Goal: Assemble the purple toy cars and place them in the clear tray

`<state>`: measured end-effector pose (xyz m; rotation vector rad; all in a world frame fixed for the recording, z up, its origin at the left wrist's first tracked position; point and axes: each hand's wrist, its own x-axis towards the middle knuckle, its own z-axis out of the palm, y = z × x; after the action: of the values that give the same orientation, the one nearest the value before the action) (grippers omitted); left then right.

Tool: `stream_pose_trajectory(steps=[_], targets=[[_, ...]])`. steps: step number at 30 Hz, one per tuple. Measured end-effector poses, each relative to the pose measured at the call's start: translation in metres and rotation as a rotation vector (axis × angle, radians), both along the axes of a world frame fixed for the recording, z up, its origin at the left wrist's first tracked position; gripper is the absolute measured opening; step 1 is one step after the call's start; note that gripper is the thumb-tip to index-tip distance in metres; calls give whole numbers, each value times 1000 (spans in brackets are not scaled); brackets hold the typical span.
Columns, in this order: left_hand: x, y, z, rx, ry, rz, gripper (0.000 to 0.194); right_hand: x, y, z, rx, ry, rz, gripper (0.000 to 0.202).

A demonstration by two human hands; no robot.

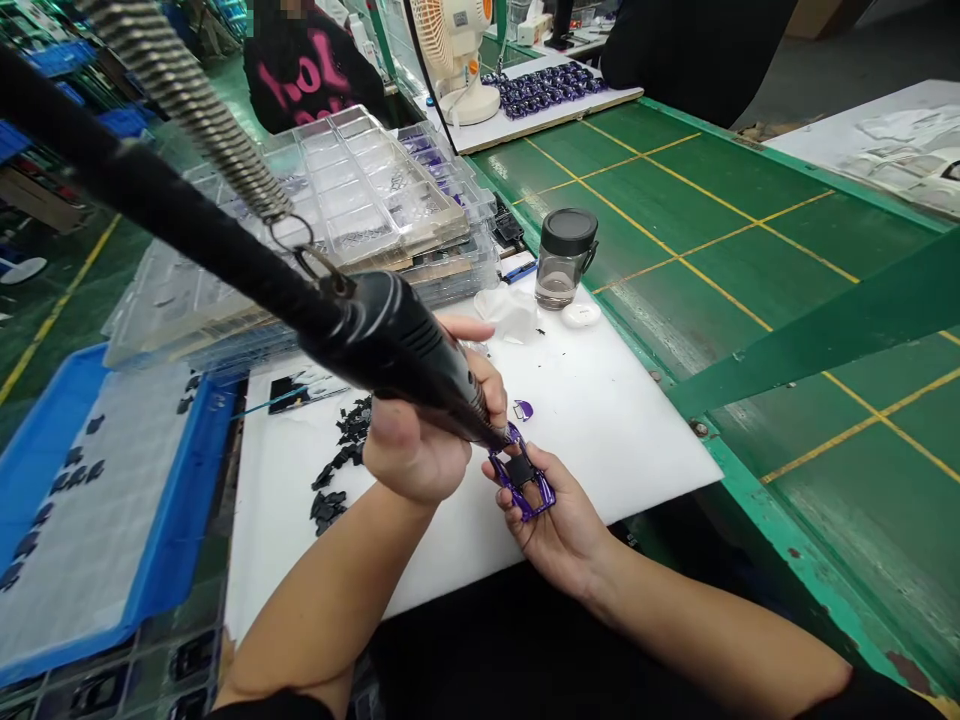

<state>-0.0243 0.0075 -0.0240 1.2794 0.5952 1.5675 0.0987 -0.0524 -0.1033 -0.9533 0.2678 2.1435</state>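
Note:
My left hand (424,455) is wrapped round a black electric screwdriver (390,335), which hangs from a coiled spring (202,100). The tool's tip points down at a purple toy car body (545,497) with a black part across its middle. Whether the tip touches it, I cannot tell. Held low over the white work board (630,420), the car body is gripped in the fingers of my right hand (566,530). Just beyond it lies a small purple piece (523,409). Small black plastic parts (330,508) are heaped left of my hands.
Clear compartment boxes (352,180) are stacked at the back left. A blue tray (180,560) with black parts stands at far left. Behind the board are a lidded cup (568,258) and a white case (581,315). A green conveyor (720,250) runs along the right; a person (315,70) sits beyond.

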Motion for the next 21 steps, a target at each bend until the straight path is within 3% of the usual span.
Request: stream_pose_trajectory(steps=[10,15,21], targets=[[0,0,1,35,19,-10,71,0,1,0,7,11,4,26],[0,2,1,38,-5,44,67,1,4,-2,12,38,10,25],[-1,7,0,97,27,41,80,1,5,-5,30,42,11,23]])
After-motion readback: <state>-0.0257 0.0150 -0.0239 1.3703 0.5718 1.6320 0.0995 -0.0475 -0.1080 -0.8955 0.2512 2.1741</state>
